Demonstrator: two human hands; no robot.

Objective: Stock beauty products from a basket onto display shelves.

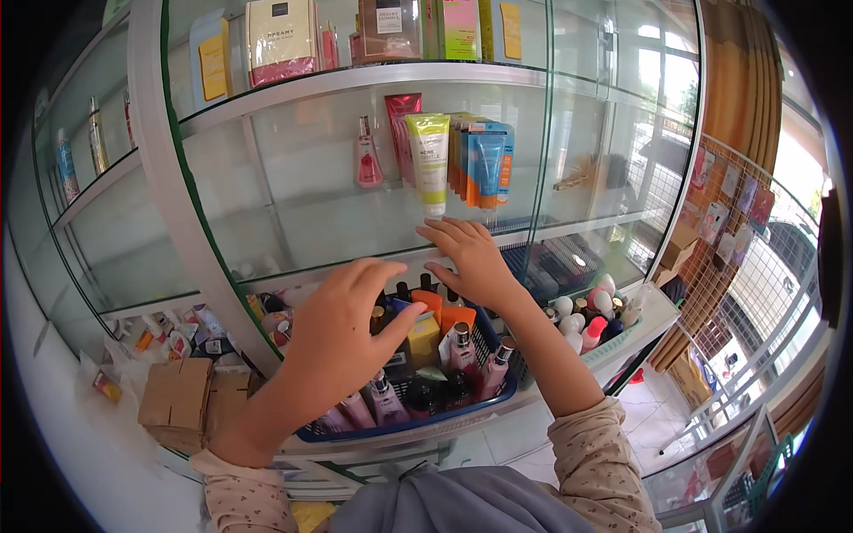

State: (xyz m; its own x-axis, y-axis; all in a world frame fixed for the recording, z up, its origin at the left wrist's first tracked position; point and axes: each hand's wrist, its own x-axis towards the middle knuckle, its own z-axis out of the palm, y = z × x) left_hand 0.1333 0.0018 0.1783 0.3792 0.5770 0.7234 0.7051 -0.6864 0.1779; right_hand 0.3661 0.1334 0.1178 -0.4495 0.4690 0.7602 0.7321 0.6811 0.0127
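My left hand (346, 323) is raised over a blue plastic basket (426, 433), thumb and fingers apart, with nothing in it. Beyond the basket my right hand (473, 263) reaches toward the glass shelf, fingers spread just below a green-and-white squeeze tube (430, 163); no object shows in its grip. Inside the basket stand pink spray bottles (461, 350), a yellow box (425, 340) and orange-capped items (458, 314). On the shelf, a pink bottle (368, 156) stands left of the squeeze tube. Blue-and-orange packs (490, 163) form a row to its right.
Boxed products (281, 40) line the upper shelf. A sliding glass pane (600, 153) covers the cabinet's right side. A pale green basket (616, 336) of bottles sits at right, folded cardboard (176, 396) at left. A wire grid rack (740, 200) stands beyond the cabinet.
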